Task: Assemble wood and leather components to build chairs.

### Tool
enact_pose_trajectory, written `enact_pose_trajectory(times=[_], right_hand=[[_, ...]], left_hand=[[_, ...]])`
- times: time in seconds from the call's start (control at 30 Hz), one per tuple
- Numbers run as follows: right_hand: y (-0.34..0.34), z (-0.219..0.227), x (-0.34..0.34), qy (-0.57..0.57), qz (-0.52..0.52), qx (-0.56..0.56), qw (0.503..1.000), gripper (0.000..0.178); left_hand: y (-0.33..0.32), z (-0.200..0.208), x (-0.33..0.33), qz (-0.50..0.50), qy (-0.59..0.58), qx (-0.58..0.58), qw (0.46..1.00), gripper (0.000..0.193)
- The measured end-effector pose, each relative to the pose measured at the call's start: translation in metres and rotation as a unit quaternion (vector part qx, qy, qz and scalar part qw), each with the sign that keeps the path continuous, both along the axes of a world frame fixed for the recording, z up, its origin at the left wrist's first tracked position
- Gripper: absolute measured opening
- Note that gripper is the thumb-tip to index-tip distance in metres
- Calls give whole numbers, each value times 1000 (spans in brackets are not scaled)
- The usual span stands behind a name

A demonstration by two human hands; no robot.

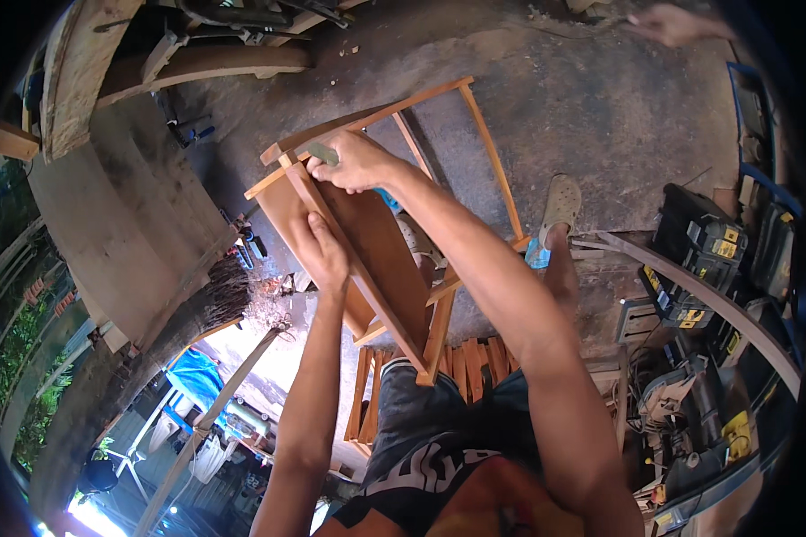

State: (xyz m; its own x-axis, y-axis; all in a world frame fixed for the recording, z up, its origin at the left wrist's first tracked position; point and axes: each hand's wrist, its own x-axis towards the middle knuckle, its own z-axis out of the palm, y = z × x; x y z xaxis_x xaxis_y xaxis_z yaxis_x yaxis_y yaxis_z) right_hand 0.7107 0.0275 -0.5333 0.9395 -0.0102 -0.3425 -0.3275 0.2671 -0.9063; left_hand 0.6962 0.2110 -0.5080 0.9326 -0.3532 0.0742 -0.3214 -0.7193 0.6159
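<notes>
A wooden furniture frame (372,291) with a brown panel (376,242) between its rails lies tilted across my lap, reaching away from me. My left hand (320,253) grips its long middle rail, the thumb on the rail and the fingers along the panel side. At the far corner joint, my right hand (354,163) is closed around a small green-grey folded piece (324,154) that looks like sandpaper. That piece lies close to the rail end; whether it touches the wood, I cannot tell. Thinner bars (493,161) of the frame extend to the right.
Wooden slats (475,367) of a seat show beneath me. Black and yellow tool cases (703,255) and a curved wooden strip (707,304) are at the right. Large boards (125,206) lie at the left. Another person's hand (672,25) shows at the far right.
</notes>
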Motion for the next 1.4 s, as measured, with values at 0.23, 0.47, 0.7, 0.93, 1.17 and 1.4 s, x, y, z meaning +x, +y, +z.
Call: enact_pose_trajectory(times=[0.23, 0.47, 0.7, 0.93, 1.17, 1.4], right_hand=[[52, -13, -50, 116, -110, 120, 980, 27], [98, -5, -91, 157, -100, 217, 958, 32], [117, 21, -116, 164, -189, 67, 966, 29], [130, 25, -114, 194, -197, 85, 957, 24], [145, 21, -106, 189, -190, 50, 962, 26], [147, 27, -103, 194, -181, 16, 964, 27]], left_hand=[[-68, 98, 85, -435, -88, 296, 846, 40], [-106, 77, 141, -585, -40, 593, 551, 13], [-112, 73, 145, -608, 42, 558, 563, 7], [-112, 82, 136, -564, 88, 548, 612, 7], [-84, 79, 132, -526, 34, 538, 658, 11], [-99, 66, 147, -508, 102, 645, 562, 7]])
